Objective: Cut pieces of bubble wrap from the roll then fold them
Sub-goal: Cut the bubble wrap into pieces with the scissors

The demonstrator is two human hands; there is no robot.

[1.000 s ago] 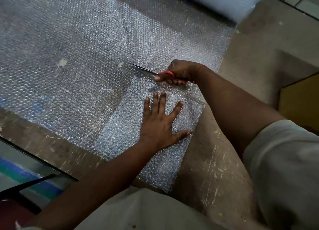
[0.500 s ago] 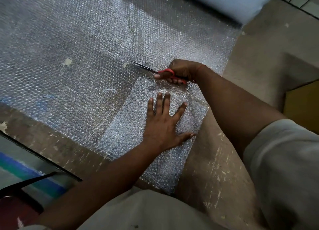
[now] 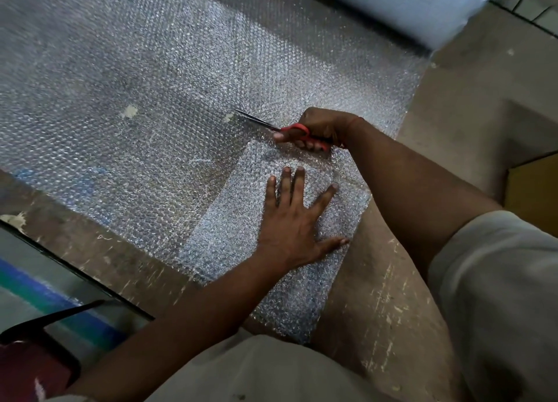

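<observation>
A wide sheet of bubble wrap (image 3: 151,99) lies unrolled over the worn brown table (image 3: 386,311), running back to the pale roll (image 3: 407,6) at the top right. A narrower, brighter strip of wrap (image 3: 241,244) lies on the near side, reaching the table's front edge. My left hand (image 3: 297,220) rests flat on this strip with fingers spread. Just beyond it, my right hand (image 3: 323,127) grips red-handled scissors (image 3: 290,130). Their dark blades (image 3: 253,119) point left along the far end of the strip and look nearly shut.
The table's left edge (image 3: 75,269) runs diagonally, with a blue and green floor (image 3: 36,293) below it. A dark chair part (image 3: 39,335) sits at the bottom left. A yellow-brown box (image 3: 534,190) stands at the right, beside a lower ledge.
My right hand with the scissors has edged slightly left along the cut. My left hand stays flat on the strip. The camera has shifted a little.
</observation>
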